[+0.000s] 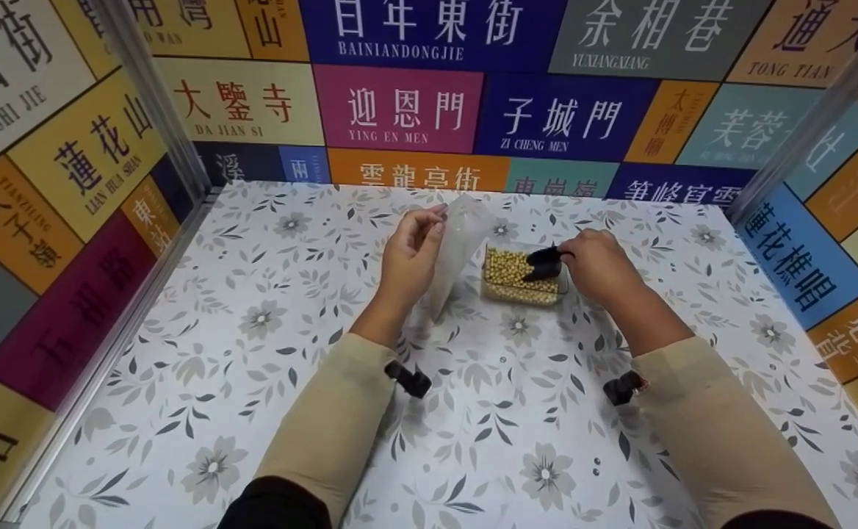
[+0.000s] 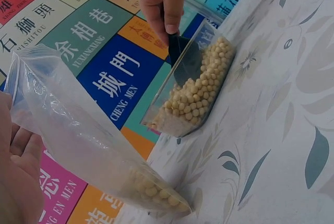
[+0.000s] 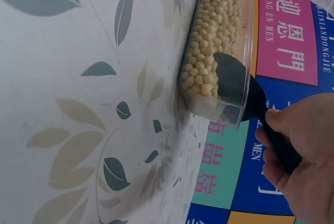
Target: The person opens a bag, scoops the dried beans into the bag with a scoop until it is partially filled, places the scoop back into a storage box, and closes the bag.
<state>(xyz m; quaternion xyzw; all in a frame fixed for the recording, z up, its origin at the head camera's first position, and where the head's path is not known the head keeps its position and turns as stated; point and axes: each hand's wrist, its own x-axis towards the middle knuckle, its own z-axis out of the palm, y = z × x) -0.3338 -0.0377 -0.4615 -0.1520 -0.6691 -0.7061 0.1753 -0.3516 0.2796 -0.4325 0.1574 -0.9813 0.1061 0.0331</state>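
Scoop (image 1: 544, 263) among the beans (image 3: 209, 41), bag (image 1: 460, 239) held beside the box (image 3: 224, 112)

The right hand (image 1: 598, 268) is closed around the handle of the black scoop; the thumb lies along it and the other fingers bend under it. The blade of the scoop is inside the clear box, with its front part among the yellowish beans. The box stands on the surface (image 1: 473, 433), and the beans in it lie unevenly, higher in some places than in others.

The left hand (image 1: 411, 253) holds the bag near its upper part, with the fingers bent and the thumb at its edge. The bag is of semi-clear plastic, with a zip strip at the top. It is nearly upright, a little tilted, and its lower end seems to rest on the surface. Some beans are gathered in its bottom corner. I cannot tell how wide its mouth is open.

The bag is just to the left of the box, so the box is between the bag and the right hand. Both forearms have beige sleeves (image 1: 330, 411), and behind the surface there is a wall (image 1: 403, 110) of coloured name panels.
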